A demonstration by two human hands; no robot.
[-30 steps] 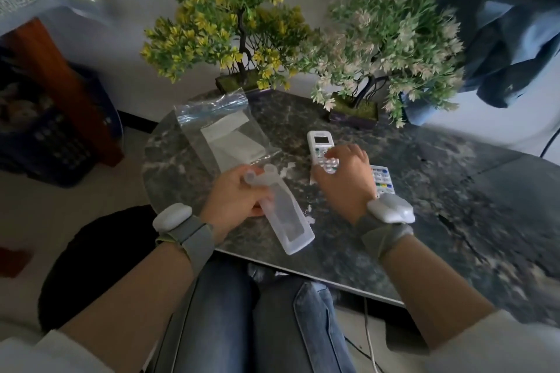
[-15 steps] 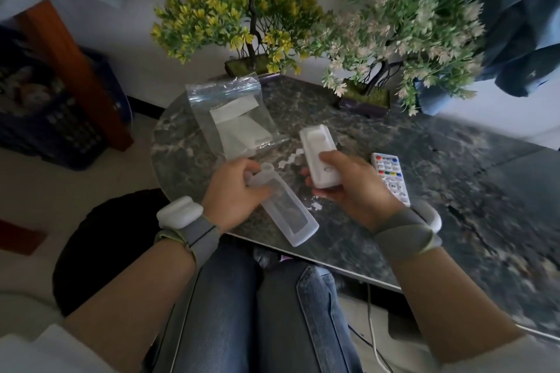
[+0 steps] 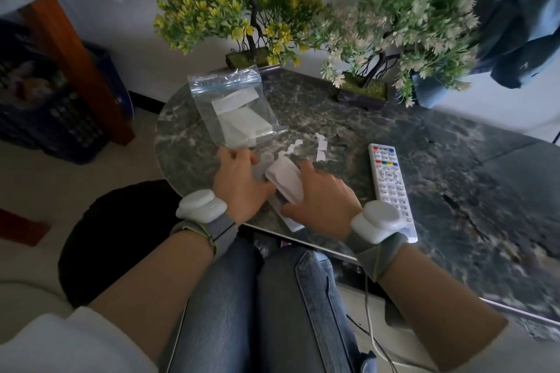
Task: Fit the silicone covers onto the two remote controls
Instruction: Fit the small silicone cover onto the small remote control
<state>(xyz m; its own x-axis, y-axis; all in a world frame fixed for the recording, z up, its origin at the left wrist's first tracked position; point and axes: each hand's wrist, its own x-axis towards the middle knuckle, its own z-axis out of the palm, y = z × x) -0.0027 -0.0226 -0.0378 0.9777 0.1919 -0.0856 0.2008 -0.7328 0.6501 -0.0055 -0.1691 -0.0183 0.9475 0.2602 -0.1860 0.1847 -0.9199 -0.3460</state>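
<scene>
- A dark marbled table fills the scene.
- The left hand grips the translucent silicone cover, apparently steadying it.
- The right hand curls round the white remote, pressed against that cover, likely for sliding in.
- The second remote lies bare just right.
- The zip bag beyond probably holds its cover.
</scene>
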